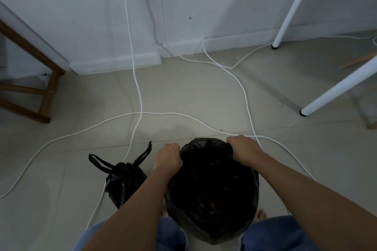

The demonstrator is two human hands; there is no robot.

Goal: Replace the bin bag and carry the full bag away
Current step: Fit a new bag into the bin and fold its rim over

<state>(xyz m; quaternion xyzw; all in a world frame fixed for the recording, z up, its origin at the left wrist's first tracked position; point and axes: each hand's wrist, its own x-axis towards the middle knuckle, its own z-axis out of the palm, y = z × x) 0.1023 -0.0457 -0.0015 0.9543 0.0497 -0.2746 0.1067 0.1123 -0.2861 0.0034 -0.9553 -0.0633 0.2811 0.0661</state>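
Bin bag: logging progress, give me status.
Left hand, right hand gripping black bag rim. Tied full bag on floor, left. White cables across floor.

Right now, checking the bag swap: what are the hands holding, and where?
Both hands, left and right, grip the black bag at its top edge.

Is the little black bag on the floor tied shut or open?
Tied shut. The small black bag is bunched tight at its neck, with both handle loops sticking up above the knot. It sits beside the left hand.
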